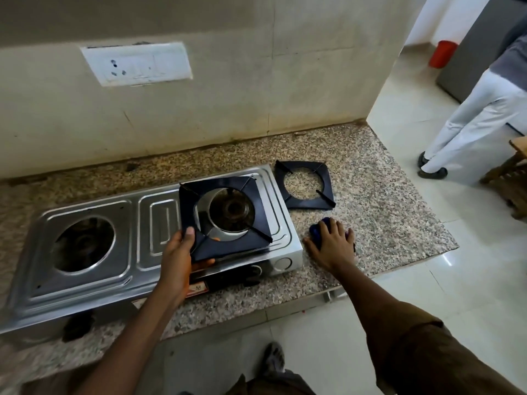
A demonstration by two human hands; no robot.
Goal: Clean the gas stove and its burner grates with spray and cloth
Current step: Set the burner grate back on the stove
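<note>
Two grates, both off their seats. Left to right: left burner well (84,243) of the steel stove (94,283) is bare, no grate on it. Left hand (178,253) grips the near-left corner of grate 1 (225,219), thumb on top, fingers curled under; the grate sits tilted over the right burner (231,210), far-right edge low, near-left corner raised. It's roughly square, so no real long axis; diagonal runs near-left to far-right. Grate 2 (304,185) lies flat on the granite counter (385,212), just right of the stove, far of the right hand (332,240). Right hand rests over a blue cloth (319,228), fingers spread and pressing. Spray not in view. Likely next: lift grate 1 rightward, beside grate 2. Left hand already has it.
</note>
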